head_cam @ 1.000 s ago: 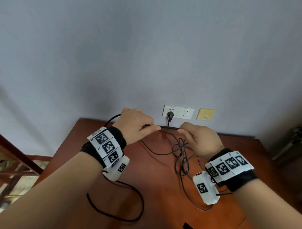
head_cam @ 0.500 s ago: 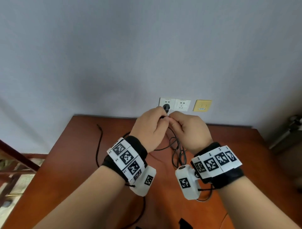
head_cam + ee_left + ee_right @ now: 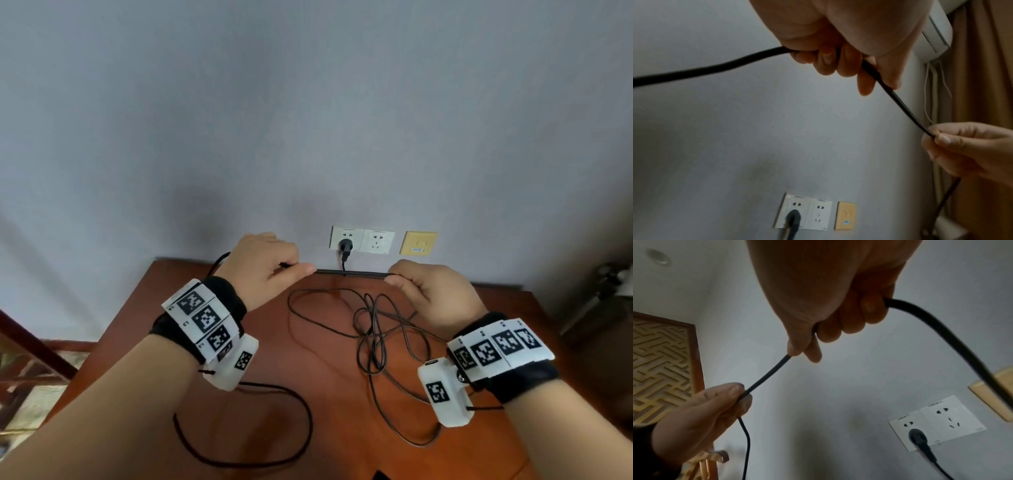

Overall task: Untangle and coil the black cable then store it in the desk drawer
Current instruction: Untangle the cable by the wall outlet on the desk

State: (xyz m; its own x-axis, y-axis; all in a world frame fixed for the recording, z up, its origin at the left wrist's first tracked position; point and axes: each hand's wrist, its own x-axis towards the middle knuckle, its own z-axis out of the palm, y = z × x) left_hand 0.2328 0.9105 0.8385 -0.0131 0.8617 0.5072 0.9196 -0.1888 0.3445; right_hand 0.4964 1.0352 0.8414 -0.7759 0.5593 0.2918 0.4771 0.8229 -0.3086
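Note:
A thin black cable (image 3: 352, 273) is stretched taut between my two hands above the back of the brown desk (image 3: 325, 455). My left hand (image 3: 270, 263) grips it on the left, fingers curled round it (image 3: 838, 61). My right hand (image 3: 428, 291) pinches it on the right between thumb and forefinger (image 3: 803, 344). The rest of the cable lies in tangled loops (image 3: 373, 329) on the desk under my right hand, and one big loop (image 3: 301, 407) trails toward the front left. No drawer is in view.
Two white wall sockets (image 3: 361, 238) sit just above the desk's back edge, a black plug (image 3: 345, 247) in the left one, its cord dropping behind the desk. A yellow wall plate (image 3: 418, 243) is beside them. A carved wooden frame (image 3: 20, 346) stands at left.
Half a second ago my hands were together near the plug. They have drawn apart sideways, pulling a straight length of cable taut between them.

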